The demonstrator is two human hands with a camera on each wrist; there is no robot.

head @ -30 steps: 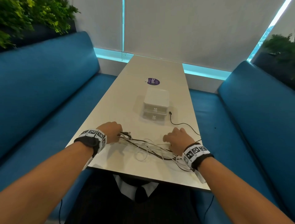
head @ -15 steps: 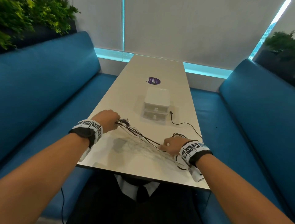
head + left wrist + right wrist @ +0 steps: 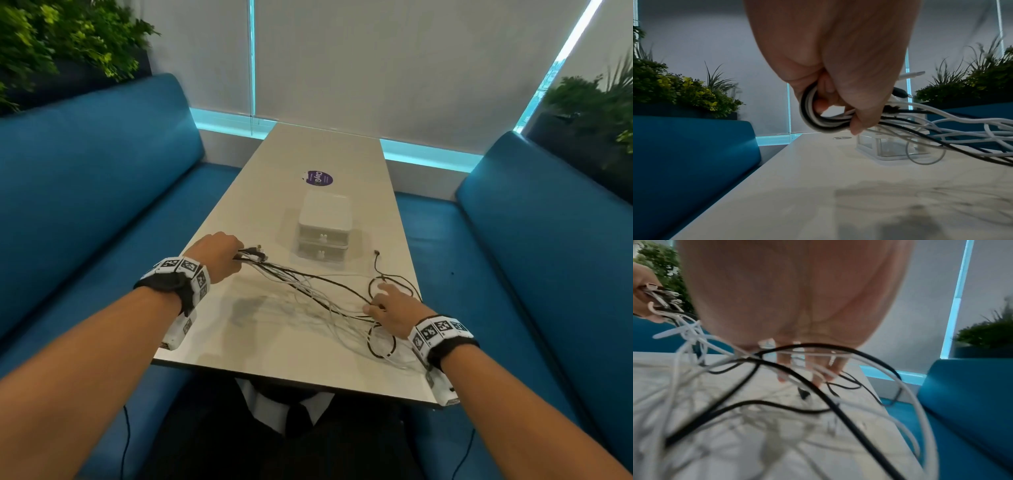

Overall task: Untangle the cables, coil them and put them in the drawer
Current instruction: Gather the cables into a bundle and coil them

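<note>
The left hand (image 3: 219,255) grips the cables (image 3: 308,287) by their ends; they stretch toward the right hand (image 3: 394,306), fingers spread among them

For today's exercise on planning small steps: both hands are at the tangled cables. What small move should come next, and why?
Probably draw one black cable free with the right hand. The left hand grips the bunched ends, the strands still cross between the hands, and the drawer unit is shut.

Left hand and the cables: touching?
Touching. The left wrist view shows the left hand with fingers curled round a looped bundle of cables.
</note>
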